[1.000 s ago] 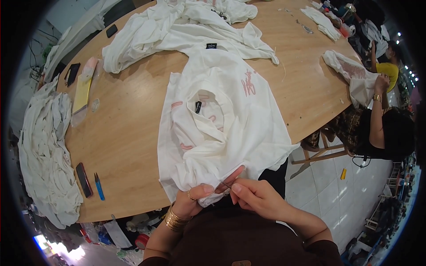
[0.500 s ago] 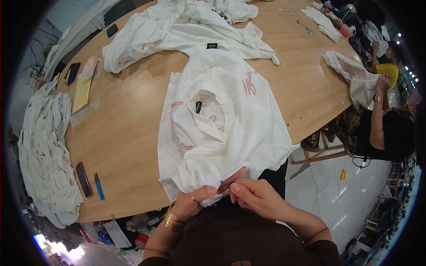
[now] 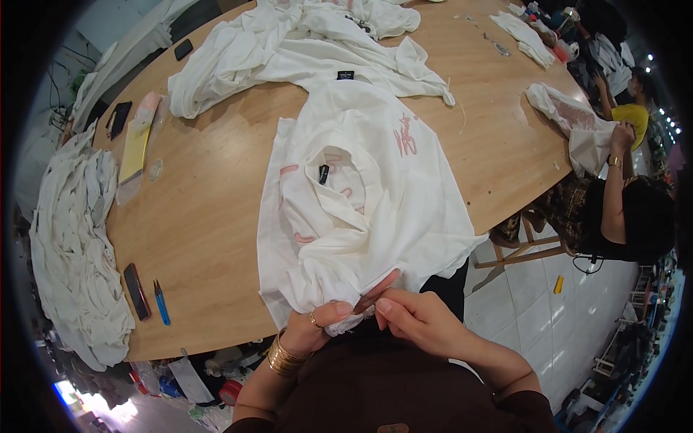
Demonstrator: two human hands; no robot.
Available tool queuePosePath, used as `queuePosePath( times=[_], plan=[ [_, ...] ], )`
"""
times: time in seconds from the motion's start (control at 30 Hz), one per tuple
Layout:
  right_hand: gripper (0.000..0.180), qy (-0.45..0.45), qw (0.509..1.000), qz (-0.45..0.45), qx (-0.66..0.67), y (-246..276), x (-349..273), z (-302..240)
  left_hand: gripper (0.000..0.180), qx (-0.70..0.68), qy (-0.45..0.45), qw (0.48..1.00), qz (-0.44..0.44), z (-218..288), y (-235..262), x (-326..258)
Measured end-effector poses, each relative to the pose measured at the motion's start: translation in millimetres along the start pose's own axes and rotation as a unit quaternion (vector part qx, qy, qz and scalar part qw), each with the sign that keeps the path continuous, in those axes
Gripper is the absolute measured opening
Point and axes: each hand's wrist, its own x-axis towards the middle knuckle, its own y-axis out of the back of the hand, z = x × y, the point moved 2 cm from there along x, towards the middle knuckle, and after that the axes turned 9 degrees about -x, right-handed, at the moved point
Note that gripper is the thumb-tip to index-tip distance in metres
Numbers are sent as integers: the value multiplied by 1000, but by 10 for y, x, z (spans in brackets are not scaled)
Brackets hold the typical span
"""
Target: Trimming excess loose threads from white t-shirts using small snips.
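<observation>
Both hands' fingers pinched tight on hem of soft white T-shirt (image 3: 361,195): left hand (image 3: 317,325), right hand (image 3: 419,321); crumpled cotton on round wooden desk (image 3: 209,187).

Round wooden table (image 3: 209,187), heap of white garments (image 3: 72,245) at left edge, dark phone (image 3: 136,291) beside blue clipper (image 3: 161,302), yellow packet (image 3: 135,150), co-worker's arm (image 3: 613,187) far right, wooden stool (image 3: 523,242)

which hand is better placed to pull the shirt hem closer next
Probably left. The left hand already grips the bunched hem of the shirt, while the right hand only pinches a small spot beside it.
</observation>
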Motion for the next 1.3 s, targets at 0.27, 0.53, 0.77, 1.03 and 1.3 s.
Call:
queuePosePath(
  times=[0.27, 0.53, 0.77, 1.03, 1.3],
  plan=[
    [31, 6, 1000, -3, 13, -5, 11, 12, 82, 76, 3, 996, 55, 2, -89, 22],
    [33, 3, 1000, -4, 21, 1, 8, 6, 84, 81, 16, 995, 49, 20, -113, 30],
    [33, -3, 999, -7, 47, -17, 23, 35, 71, 53, -29, 998, 6, -28, 29, -14],
    [34, 9, 999, 15, 51, -43, 21, 47, 74, 66, 3, 998, 21, -55, 115, -37],
    [34, 14, 1000, -10, 18, -15, -16, 14, 85, 16, 13, 999, 30, -32, 0, 8]
  ],
)
